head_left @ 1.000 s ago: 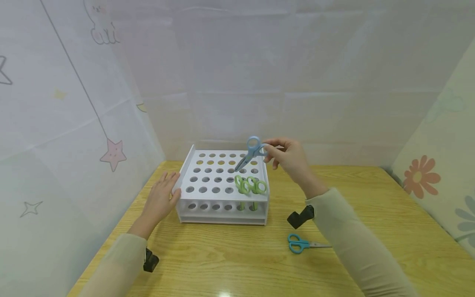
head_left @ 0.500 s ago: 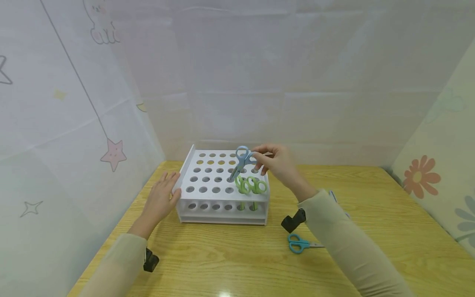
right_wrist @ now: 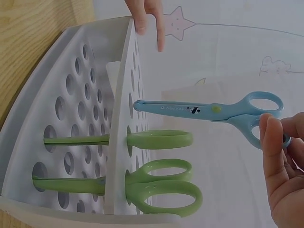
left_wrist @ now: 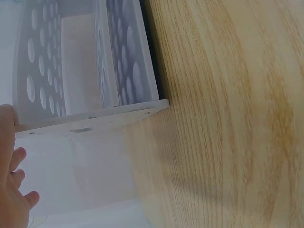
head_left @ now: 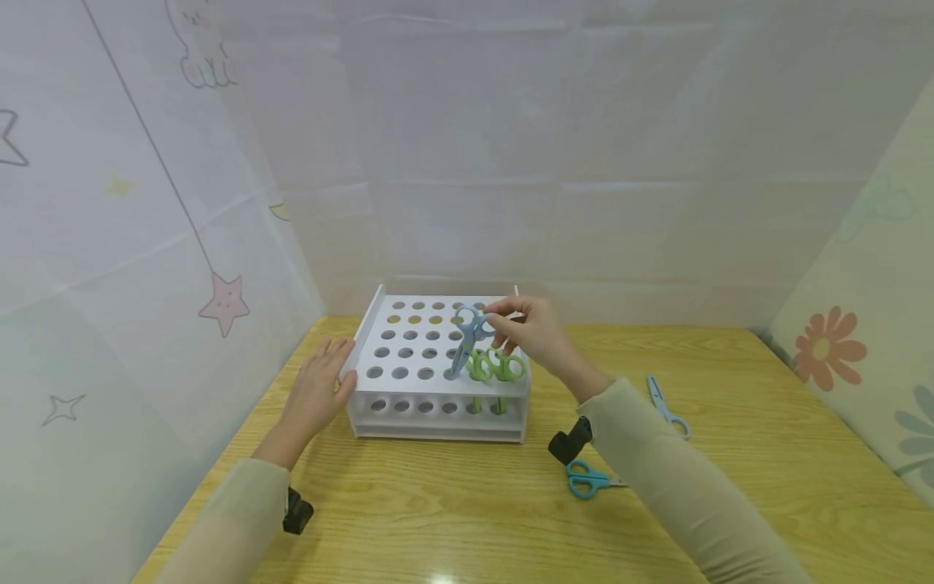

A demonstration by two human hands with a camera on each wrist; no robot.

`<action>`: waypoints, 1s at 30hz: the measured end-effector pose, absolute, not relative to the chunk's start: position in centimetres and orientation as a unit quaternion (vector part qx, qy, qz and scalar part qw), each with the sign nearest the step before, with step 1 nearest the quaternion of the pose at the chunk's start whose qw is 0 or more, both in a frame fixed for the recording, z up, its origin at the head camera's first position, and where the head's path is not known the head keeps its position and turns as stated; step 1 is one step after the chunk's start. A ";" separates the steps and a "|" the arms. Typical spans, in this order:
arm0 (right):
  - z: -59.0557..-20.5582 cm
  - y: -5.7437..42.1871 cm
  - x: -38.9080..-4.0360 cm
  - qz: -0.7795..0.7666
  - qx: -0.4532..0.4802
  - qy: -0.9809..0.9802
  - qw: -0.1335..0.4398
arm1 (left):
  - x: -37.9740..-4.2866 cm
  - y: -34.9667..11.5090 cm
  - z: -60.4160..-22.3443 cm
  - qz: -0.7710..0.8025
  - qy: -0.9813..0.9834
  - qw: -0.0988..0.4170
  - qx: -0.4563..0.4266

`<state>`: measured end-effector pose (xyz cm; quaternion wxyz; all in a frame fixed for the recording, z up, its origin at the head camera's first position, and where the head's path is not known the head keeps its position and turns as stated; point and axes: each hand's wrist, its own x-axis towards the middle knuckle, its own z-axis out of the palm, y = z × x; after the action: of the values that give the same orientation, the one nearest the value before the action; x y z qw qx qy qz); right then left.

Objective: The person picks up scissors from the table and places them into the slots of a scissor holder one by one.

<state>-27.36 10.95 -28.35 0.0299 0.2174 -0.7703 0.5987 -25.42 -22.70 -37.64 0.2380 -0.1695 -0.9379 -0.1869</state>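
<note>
My right hand (head_left: 531,328) pinches one handle loop of light blue scissors (right_wrist: 209,111), which point tip-down over the white rack (head_left: 409,381). In the right wrist view their tip is at a front-row hole, beside two green scissors (right_wrist: 166,194) that stand in neighbouring holes with their blades down through the lower shelf. My left hand (head_left: 315,393) rests against the rack's left side panel, its fingers fairly straight. In the left wrist view the left fingers (left_wrist: 16,178) show at the panel's edge.
Teal-handled scissors (head_left: 587,479) lie on the wooden table (head_left: 452,511) in front, their blades partly behind the right sleeve. Another light blue pair (head_left: 662,405) lies to the right of the rack. Patterned cloth (head_left: 467,146) hangs behind and at both sides.
My right hand has moved left and down with the light blue scissors, bringing their tip from above the rack to a front-row hole. The left hand stays at the rack's side.
</note>
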 end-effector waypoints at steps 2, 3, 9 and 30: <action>-28.5 10.8 -27.3 0.593 0.218 -0.775 0.023 | -25.4 -22.7 -37.6 -0.186 -0.938 0.237 -0.169; -28.6 10.7 -27.3 0.592 0.217 -0.776 0.020 | -25.4 -22.7 -37.6 -0.187 -0.939 0.235 -0.169; -29.0 10.0 -27.3 0.581 0.218 -0.784 0.013 | -25.3 -22.6 -37.6 -0.187 -0.940 0.232 -0.165; -30.8 8.1 -27.8 0.503 0.221 -0.835 -0.012 | -25.2 -22.7 -37.6 -0.181 -0.936 0.248 -0.170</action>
<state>-27.79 8.14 -30.84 -0.0117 0.2209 -0.8353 0.5033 -25.20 -22.66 -37.63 0.2484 -0.1696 -0.9363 -0.1811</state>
